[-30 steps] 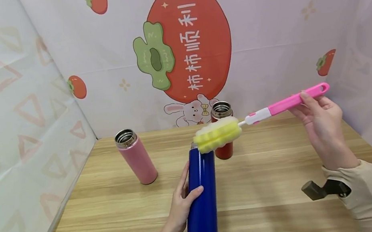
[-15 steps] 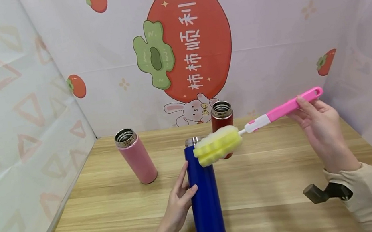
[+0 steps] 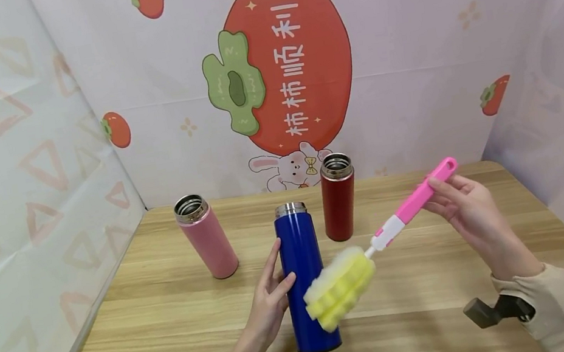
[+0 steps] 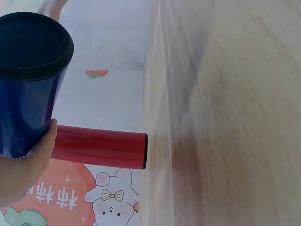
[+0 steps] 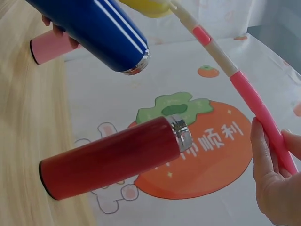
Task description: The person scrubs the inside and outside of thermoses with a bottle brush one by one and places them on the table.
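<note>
My left hand [image 3: 268, 301] grips a dark blue thermos bottle [image 3: 299, 259] from its left side. The bottle stands nearly upright with its steel neck up and no lid; its black base shows in the left wrist view, held off the table. Between the thumb and fingers of my right hand [image 3: 474, 219] is the pink handle of a bottle brush [image 3: 418, 198]. Its yellow and white sponge head [image 3: 341, 289] points down to the left, in front of the blue bottle's lower right side. Whether sponge and bottle touch, I cannot tell.
A pink thermos bottle [image 3: 208, 237] stands open-topped at the back left of the wooden table [image 3: 174, 334]. Behind the blue bottle to the right is a red thermos bottle [image 3: 339, 197], also lidless. Printed cloth walls [image 3: 405, 45] enclose the back and sides.
The brush has swung downward, its sponge dropping from the blue bottle's mouth to its lower side. My right hand moved left and down. The blue bottle, tilted before, has straightened.
</note>
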`<state>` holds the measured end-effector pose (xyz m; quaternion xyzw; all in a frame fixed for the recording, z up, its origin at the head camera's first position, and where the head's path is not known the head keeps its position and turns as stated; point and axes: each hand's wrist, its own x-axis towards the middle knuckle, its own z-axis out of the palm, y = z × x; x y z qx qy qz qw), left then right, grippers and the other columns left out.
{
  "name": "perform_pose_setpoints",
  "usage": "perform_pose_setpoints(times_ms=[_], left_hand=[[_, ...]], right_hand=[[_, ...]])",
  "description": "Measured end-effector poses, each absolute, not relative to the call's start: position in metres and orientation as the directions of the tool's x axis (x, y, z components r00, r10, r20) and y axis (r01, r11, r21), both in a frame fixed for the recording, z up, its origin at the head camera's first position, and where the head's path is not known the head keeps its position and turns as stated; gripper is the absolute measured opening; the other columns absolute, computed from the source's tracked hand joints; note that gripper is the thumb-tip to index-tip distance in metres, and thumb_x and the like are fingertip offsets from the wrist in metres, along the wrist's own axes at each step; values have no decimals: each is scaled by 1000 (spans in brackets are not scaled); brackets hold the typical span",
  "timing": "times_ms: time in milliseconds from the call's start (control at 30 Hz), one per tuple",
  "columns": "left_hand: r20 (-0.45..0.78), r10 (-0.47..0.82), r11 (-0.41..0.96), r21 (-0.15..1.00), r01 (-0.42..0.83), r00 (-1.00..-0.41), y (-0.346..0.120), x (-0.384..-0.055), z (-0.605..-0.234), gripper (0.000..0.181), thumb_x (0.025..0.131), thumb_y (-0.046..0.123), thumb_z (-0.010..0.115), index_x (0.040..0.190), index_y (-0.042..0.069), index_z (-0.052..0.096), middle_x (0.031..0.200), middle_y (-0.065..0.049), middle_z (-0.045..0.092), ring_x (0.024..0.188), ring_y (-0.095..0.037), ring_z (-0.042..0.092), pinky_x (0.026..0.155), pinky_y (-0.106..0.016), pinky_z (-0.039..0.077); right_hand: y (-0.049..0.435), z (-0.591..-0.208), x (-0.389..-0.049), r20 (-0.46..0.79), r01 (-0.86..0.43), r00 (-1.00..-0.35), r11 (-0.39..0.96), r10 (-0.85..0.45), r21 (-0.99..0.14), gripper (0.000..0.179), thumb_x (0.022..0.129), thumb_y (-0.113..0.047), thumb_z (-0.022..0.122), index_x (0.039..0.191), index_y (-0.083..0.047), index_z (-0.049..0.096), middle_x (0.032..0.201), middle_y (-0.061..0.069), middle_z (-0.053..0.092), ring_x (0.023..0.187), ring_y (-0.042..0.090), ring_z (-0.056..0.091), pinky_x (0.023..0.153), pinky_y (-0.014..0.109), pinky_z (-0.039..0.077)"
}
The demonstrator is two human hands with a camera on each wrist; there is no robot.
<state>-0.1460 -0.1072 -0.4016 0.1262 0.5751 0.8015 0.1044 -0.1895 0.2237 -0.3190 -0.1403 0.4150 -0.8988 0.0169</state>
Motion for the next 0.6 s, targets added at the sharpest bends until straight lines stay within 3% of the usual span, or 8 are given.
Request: perform_pose_setpoints(times_ms=[300,500,600], left_hand=[[88,307,-317,948,-15,-948,-106,-146,-399,64,91,11,47,142,28,13,137,-25,26,115,-27,43,89,-41,40],[95,310,-304,953,-3,-946,-107,-146,-399,66,90,10,47,143,24,10,137,-24,25,116,-28,41,90,-41,39],[105,319,-301,954,4,-942,-108,-146,-399,66,91,9,47,143,24,10,139,-22,23,118,-28,38,91,-41,39]], right_hand=[[220,-329,-187,263,-70,-931,-581,-255,-811,26,91,6,36,96,2,62,92,14,66,86,22,64,74,31,49],[218,-329,-187,258,-96,-931,-512,-256,-854,25,91,6,38,96,-1,62,91,11,66,84,19,64,73,30,49],[218,-328,-188,267,-105,-936,-539,-231,-836,24,91,6,38,96,0,61,90,12,66,84,20,64,73,30,49]])
